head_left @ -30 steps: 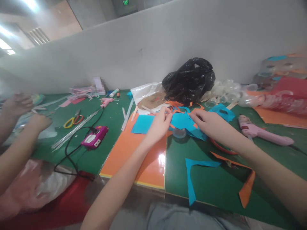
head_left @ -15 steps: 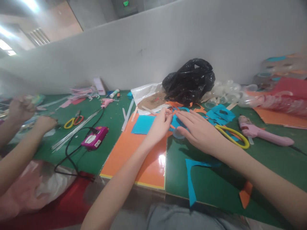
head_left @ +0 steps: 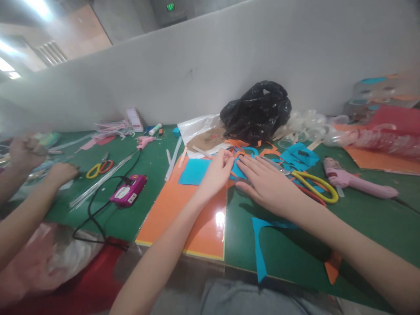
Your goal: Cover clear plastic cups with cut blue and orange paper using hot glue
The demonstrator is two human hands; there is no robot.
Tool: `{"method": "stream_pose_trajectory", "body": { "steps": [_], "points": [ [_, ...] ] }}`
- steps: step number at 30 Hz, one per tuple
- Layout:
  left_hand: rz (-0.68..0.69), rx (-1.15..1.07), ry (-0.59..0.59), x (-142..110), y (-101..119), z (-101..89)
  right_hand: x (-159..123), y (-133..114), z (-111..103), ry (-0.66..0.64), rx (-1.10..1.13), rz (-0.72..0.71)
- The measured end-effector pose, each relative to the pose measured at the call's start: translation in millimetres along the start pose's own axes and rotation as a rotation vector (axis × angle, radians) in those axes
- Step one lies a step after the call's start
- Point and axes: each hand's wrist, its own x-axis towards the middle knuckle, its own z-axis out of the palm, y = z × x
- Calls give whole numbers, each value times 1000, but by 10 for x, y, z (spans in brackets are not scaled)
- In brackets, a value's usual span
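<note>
A green mat [head_left: 262, 258] covers the table, and a black plastic bag [head_left: 256, 113] sits against the white partition behind it. An orange sheet [head_left: 183, 214] lies on the mat, with a person's left forearm resting across it. Well right of the sheet are a pink glue gun [head_left: 356, 183] and, nearer, yellow scissors [head_left: 313, 187]. Well left of it, a co-worker's two hands [head_left: 24, 153] are at work. The right hand [head_left: 267, 186] lies open and flat, just right of the sheet, its fingers [head_left: 252, 173] spread and pressing on a blue paper scrap [head_left: 239, 171]. That scrap sits between both hands, at the sheet's far right corner. The left hand [head_left: 215, 175] is curled, its fingertips bunched at the scrap's edge; whether they pinch anything cannot be told. A blue square [head_left: 194, 171] lies on the sheet, just beside that hand.
</note>
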Motion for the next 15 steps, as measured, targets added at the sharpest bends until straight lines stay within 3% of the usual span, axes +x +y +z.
{"method": "stream_pose_trajectory", "body": {
  "steps": [15],
  "points": [
    [12,33,-15,16,-54,-1,-19,-31,-24,29,-64,-22]
  ]
}}
